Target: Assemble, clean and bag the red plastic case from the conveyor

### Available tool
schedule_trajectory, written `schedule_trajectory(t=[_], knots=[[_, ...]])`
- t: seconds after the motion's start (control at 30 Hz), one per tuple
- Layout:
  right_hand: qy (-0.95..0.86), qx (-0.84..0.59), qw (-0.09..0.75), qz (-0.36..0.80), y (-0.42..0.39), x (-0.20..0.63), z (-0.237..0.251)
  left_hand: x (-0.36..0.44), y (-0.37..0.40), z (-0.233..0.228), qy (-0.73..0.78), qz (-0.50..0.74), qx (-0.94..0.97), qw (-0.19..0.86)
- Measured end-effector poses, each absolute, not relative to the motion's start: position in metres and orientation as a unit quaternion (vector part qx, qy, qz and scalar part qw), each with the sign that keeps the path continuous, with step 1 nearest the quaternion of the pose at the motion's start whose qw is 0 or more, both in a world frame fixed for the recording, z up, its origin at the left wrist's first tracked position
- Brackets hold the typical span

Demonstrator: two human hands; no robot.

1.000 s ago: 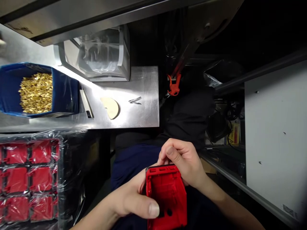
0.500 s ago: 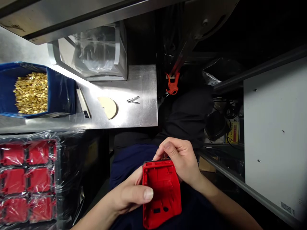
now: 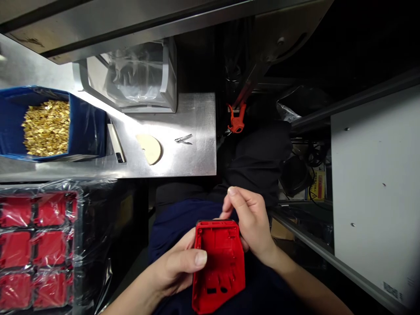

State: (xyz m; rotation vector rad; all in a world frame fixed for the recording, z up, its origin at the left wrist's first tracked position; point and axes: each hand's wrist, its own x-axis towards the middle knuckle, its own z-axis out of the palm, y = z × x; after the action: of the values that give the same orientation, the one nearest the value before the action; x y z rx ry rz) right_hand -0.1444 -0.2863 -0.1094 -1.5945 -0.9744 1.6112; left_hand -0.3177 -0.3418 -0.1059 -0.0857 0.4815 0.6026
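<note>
A red plastic housing [image 3: 219, 262], hollow side up, rests over my lap. My left hand [image 3: 180, 267] grips it by its left wall, the thumb over the rim and the fingers underneath. At the housing's upper right edge is my right hand [image 3: 251, 218], thumb and index finger drawn together in a pinch. Whatever lies between those fingertips, if anything, is too small or hidden to make out. The housing's floor shows a rectangular slot and a round hole near the bottom.
On the metal bench [image 3: 203, 157] are a blue bin [image 3: 87, 131] of small brass parts, a knife-like white tool [image 3: 116, 143], a cream disc piece [image 3: 151, 148], tweezers-like metal pieces [image 3: 183, 139] and a grey bin [image 3: 169, 83]. A plastic-covered tray [image 3: 77, 245] holds several red housings. An orange air gun [image 3: 236, 119] hangs beyond.
My right hand's pinched fingers have lifted slightly away from the housing's top edge. My left hand and the housing have shifted a little to the left.
</note>
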Motion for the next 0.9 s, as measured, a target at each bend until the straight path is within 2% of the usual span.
schedule_trajectory(t=[0.13, 0.2, 0.3, 0.37, 0.57, 0.67, 0.8, 0.9], knots=[[-0.393, -0.655, 0.4, 0.507, -0.289, -0.139, -0.117, -0.318, -0.341, -0.109, 0.22, 0.325, -0.068, 0.917], [-0.399, -0.632, 0.388, 0.539, -0.29, -0.138, -0.115, -0.317, -0.34, -0.11, 0.213, 0.339, -0.087, 0.912], [-0.385, -0.586, 0.314, 0.64, -0.29, -0.139, -0.109, -0.315, -0.338, -0.109, 0.204, 0.363, -0.11, 0.903], [-0.377, -0.587, 0.291, 0.654, -0.29, -0.14, -0.109, -0.315, -0.338, -0.11, 0.198, 0.375, -0.113, 0.899], [-0.414, -0.647, 0.368, 0.524, -0.262, -0.139, -0.138, -0.319, -0.343, -0.117, 0.205, 0.367, -0.088, 0.903], [-0.551, -0.587, 0.306, 0.508, -0.224, -0.156, -0.155, -0.321, -0.346, -0.12, 0.189, 0.377, -0.077, 0.904], [-0.745, -0.533, 0.177, 0.361, -0.166, -0.199, -0.177, -0.323, -0.352, -0.122, 0.17, 0.36, -0.041, 0.916], [-0.798, -0.502, 0.094, 0.319, -0.139, -0.219, -0.194, -0.325, -0.357, -0.119, 0.179, 0.372, -0.019, 0.911]])
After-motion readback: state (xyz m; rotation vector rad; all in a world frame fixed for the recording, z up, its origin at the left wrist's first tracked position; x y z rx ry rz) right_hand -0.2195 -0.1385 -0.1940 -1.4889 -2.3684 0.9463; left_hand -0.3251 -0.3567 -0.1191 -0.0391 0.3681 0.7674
